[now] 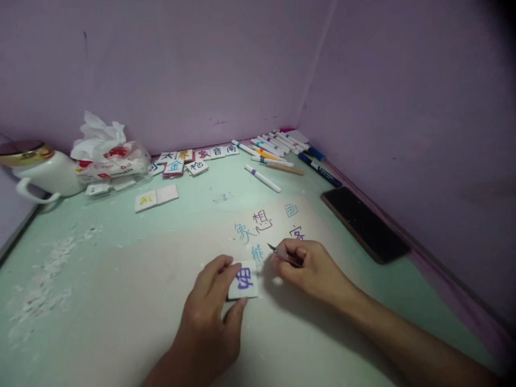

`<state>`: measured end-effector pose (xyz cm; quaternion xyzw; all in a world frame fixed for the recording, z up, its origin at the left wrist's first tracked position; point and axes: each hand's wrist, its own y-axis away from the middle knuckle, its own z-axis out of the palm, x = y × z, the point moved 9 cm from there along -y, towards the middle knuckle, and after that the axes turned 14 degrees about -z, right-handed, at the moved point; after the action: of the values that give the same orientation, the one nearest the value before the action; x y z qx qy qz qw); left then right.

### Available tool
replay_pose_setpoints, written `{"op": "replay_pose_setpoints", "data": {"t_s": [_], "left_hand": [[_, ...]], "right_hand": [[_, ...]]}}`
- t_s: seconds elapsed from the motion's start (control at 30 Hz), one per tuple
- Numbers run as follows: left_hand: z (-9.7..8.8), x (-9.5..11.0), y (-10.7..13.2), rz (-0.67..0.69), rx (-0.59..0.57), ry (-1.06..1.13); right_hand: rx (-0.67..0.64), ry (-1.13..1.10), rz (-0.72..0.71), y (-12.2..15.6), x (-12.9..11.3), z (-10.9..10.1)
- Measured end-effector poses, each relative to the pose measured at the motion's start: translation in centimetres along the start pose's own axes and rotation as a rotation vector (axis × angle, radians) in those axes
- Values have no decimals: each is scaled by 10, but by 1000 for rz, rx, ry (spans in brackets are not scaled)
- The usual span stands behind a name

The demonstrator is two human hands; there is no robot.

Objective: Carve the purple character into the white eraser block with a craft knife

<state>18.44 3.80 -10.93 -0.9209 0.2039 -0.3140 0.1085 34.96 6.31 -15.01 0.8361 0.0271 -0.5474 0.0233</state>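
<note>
My left hand (212, 317) grips a small white square tile (244, 280) by its edges, thumb on the near side and fingers on the far side. A purple character is drawn on the tile, turned sideways to me. In my right hand (304, 263) is a craft knife (285, 253), held like a pen, with its pointed blade up and to the left. The blade is apart from the tile. Just beyond the hands, handwritten characters in blue and purple, such as a purple one (262, 221), mark the pale tabletop (161, 279).
White crumbs (48, 279) lie scattered on the left. Tiles with characters (174, 166) are stacked along the wall, two more tiles (156, 198) nearer. Behind are a mug (60, 174), a tissue pack (115, 161) and several markers (274, 145). A phone (365, 223) lies at right.
</note>
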Motion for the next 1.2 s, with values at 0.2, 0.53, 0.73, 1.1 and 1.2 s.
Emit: {"op": "replay_pose_setpoints", "data": {"t_s": [0.2,0.53,0.73,1.1,1.2], "left_hand": [[-1,-4,-6,-61,69,-196],[8,-5,-5,-120,-51,-135],[7,-18,-5,-175,-64,-182],[8,-17,-5,-176,-107,-89],[9,-17,-3,-170,-115,-74]], "right_hand": [[3,84,-50,1,0,-9],[-95,299,-255,1,-19,-9],[-131,509,-580,1,-40,2],[-98,482,-706,16,-42,5],[-96,477,-723,18,-44,8]]}}
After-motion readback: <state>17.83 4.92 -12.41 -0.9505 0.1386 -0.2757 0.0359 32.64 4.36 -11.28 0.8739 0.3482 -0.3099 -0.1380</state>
